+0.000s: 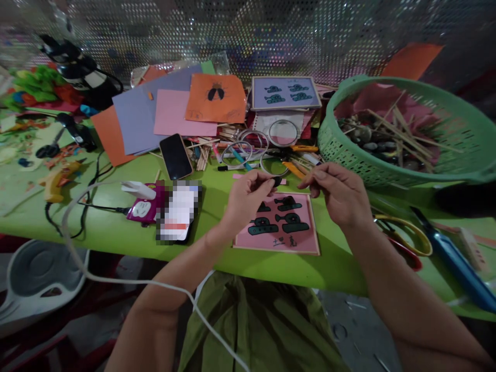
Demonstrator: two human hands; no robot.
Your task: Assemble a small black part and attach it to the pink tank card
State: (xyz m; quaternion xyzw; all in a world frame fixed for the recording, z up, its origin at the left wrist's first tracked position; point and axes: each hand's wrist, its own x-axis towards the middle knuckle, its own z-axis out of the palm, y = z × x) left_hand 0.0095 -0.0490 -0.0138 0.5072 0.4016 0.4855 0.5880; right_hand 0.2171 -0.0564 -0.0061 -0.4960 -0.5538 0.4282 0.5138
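My left hand pinches a small flat black piece between thumb and fingertips, raised over the far edge of a pink card. This card lies on the green table with a pale stick frame around it and several dark green tank shapes outlined in black. Handwritten characters run along its near side. To the right, my right hand has its fingers curled together above the card's far right corner. Whatever those fingertips may hold is too small to make out. A pink strip lies behind the left hand.
A green basket with sticks and stones stands at right, near scissors and a blue-handled tool. Phones, a purple box and a yellow glue gun lie left. Behind are rings, pens and paper. A white cable crosses my left arm.
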